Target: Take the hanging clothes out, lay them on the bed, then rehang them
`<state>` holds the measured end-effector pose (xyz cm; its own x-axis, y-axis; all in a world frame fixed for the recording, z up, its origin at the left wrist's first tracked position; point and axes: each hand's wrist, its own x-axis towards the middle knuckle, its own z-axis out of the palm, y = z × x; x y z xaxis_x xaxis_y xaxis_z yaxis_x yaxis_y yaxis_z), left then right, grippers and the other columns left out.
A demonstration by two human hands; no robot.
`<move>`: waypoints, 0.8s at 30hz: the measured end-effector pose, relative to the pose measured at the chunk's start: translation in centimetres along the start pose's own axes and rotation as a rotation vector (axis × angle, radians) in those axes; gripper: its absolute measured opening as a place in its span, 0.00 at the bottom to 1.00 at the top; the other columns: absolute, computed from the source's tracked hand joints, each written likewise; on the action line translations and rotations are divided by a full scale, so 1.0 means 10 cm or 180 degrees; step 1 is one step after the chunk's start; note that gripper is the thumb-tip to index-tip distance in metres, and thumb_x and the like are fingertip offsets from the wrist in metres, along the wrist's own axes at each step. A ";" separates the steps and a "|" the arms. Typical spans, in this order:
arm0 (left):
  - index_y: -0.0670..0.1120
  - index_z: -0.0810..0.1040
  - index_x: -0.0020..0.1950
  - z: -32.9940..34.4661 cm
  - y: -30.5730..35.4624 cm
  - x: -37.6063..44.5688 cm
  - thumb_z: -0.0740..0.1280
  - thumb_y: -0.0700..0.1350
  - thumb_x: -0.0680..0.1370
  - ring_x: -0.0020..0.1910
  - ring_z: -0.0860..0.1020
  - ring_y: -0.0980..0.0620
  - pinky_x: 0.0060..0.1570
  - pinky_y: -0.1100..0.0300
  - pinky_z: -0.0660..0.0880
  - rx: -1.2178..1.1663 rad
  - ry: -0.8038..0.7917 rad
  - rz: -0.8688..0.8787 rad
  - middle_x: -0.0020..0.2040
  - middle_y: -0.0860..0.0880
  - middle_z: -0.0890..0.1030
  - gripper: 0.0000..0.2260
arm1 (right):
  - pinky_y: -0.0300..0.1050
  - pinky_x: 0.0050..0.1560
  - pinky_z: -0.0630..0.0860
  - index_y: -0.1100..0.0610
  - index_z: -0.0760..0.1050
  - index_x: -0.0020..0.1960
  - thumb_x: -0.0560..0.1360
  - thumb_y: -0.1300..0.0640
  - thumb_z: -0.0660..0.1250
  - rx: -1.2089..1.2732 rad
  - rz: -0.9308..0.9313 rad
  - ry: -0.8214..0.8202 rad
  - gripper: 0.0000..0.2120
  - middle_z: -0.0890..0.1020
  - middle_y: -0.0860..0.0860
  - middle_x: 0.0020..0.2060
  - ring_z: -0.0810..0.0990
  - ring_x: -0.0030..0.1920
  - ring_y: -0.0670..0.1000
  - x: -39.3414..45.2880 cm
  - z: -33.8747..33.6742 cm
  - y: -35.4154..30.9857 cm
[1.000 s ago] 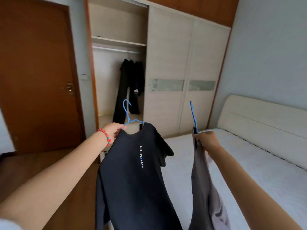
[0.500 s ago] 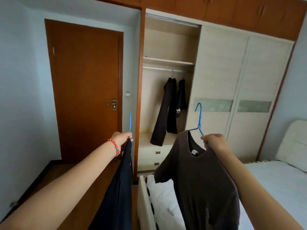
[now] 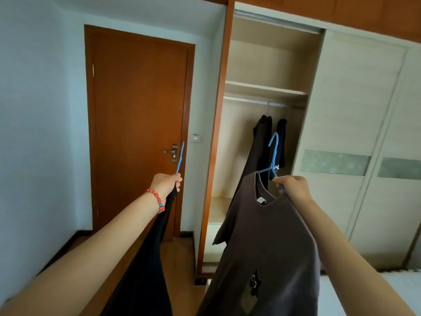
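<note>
Each grip holds a blue hanger, the left hand (image 3: 167, 183) carrying the black T-shirt (image 3: 145, 258) and the right hand (image 3: 292, 189) the brown T-shirt (image 3: 268, 242), now turned from the bed toward the open wardrobe (image 3: 266, 65) for rehanging.

Two shirts on blue hangers, two dark garments on the wardrobe rail

The brown T-shirt (image 3: 268, 236) hangs front-on from its blue hanger (image 3: 273, 156), a small dark cartoon print near its hem. The black shirt (image 3: 145, 270) hangs edge-on from another blue hanger (image 3: 180, 159). Two dark garments (image 3: 265, 142) hang from the closet rail (image 3: 257, 101).
</note>
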<state>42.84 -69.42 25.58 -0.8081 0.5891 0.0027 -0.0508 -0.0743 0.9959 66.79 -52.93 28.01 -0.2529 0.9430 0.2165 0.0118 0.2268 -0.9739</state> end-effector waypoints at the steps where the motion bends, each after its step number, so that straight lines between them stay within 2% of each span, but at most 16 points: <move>1: 0.39 0.77 0.45 0.05 0.06 0.18 0.63 0.39 0.77 0.29 0.70 0.52 0.29 0.65 0.71 -0.0040 0.0002 0.0029 0.31 0.46 0.72 0.05 | 0.31 0.18 0.62 0.63 0.72 0.30 0.70 0.68 0.66 0.0002 0.0004 -0.0030 0.11 0.68 0.47 0.12 0.65 0.15 0.43 0.21 0.10 -0.01; 4: 0.38 0.76 0.46 0.23 0.22 0.71 0.63 0.38 0.77 0.28 0.69 0.52 0.31 0.63 0.70 -0.0166 -0.0010 0.0106 0.28 0.47 0.73 0.05 | 0.39 0.26 0.66 0.63 0.70 0.27 0.70 0.66 0.67 -0.0047 -0.0005 -0.0103 0.14 0.70 0.53 0.19 0.67 0.22 0.50 0.82 0.36 -0.01; 6: 0.37 0.76 0.42 0.34 0.33 1.07 0.62 0.39 0.78 0.25 0.70 0.53 0.30 0.63 0.71 -0.0181 -0.0067 0.0189 0.20 0.50 0.73 0.08 | 0.43 0.29 0.65 0.64 0.71 0.29 0.71 0.65 0.67 -0.0026 -0.0005 -0.0142 0.12 0.69 0.56 0.24 0.66 0.25 0.52 1.18 0.53 -0.02; 9: 0.38 0.76 0.35 0.55 0.42 1.58 0.62 0.40 0.78 0.16 0.69 0.59 0.29 0.64 0.72 -0.0127 -0.0149 0.0284 0.14 0.53 0.71 0.12 | 0.42 0.30 0.65 0.66 0.74 0.35 0.72 0.65 0.67 -0.0051 -0.0022 -0.0153 0.08 0.69 0.57 0.26 0.66 0.24 0.51 1.65 0.76 0.02; 11: 0.38 0.75 0.34 0.72 0.44 1.92 0.62 0.39 0.78 0.15 0.69 0.59 0.28 0.64 0.72 -0.0188 -0.0270 0.0314 0.14 0.53 0.71 0.12 | 0.42 0.30 0.66 0.66 0.74 0.37 0.72 0.65 0.66 -0.0063 -0.0034 -0.0143 0.06 0.70 0.57 0.26 0.66 0.25 0.50 1.96 0.92 0.07; 15: 0.37 0.73 0.34 1.10 0.45 2.65 0.60 0.37 0.78 0.13 0.68 0.59 0.18 0.72 0.68 -0.0420 -0.0639 0.0358 0.13 0.51 0.69 0.13 | 0.41 0.30 0.67 0.69 0.77 0.42 0.71 0.67 0.66 -0.0028 -0.0049 0.0014 0.05 0.71 0.57 0.27 0.68 0.26 0.50 2.57 1.21 0.20; 17: 0.38 0.74 0.33 1.30 0.43 3.05 0.60 0.37 0.78 0.13 0.68 0.60 0.20 0.71 0.69 -0.0387 -0.0781 0.0430 0.13 0.52 0.70 0.13 | 0.39 0.27 0.67 0.68 0.77 0.40 0.71 0.67 0.66 -0.0059 -0.0040 0.0145 0.03 0.71 0.56 0.27 0.68 0.25 0.49 2.88 1.36 0.27; 19: 0.38 0.74 0.30 1.51 0.42 3.47 0.62 0.37 0.76 0.15 0.70 0.59 0.28 0.66 0.73 -0.0321 -0.0893 0.0451 0.14 0.52 0.71 0.14 | 0.39 0.27 0.67 0.66 0.76 0.37 0.71 0.68 0.66 -0.0057 -0.0024 0.0231 0.04 0.71 0.56 0.27 0.68 0.26 0.50 3.20 1.51 0.29; 21: 0.38 0.75 0.27 1.72 0.43 3.90 0.63 0.37 0.75 0.20 0.73 0.55 0.35 0.61 0.72 -0.0332 -0.1012 0.0377 0.17 0.52 0.73 0.15 | 0.38 0.26 0.68 0.66 0.75 0.35 0.71 0.68 0.66 -0.0085 -0.0023 0.0286 0.06 0.71 0.56 0.26 0.69 0.24 0.49 3.52 1.63 0.29; 24: 0.42 0.74 0.28 2.06 0.51 4.45 0.63 0.39 0.74 0.25 0.72 0.53 0.26 0.67 0.70 -0.0203 -0.1256 0.0365 0.27 0.47 0.75 0.13 | 0.32 0.21 0.66 0.65 0.74 0.33 0.71 0.68 0.66 -0.0073 -0.0038 0.0418 0.08 0.70 0.56 0.23 0.67 0.18 0.46 3.98 1.78 0.28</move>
<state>18.70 -27.05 32.60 -0.5244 0.8364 0.1598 -0.0198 -0.1995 0.9797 39.53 -19.13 32.70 -0.1244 0.9636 0.2367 0.0320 0.2423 -0.9697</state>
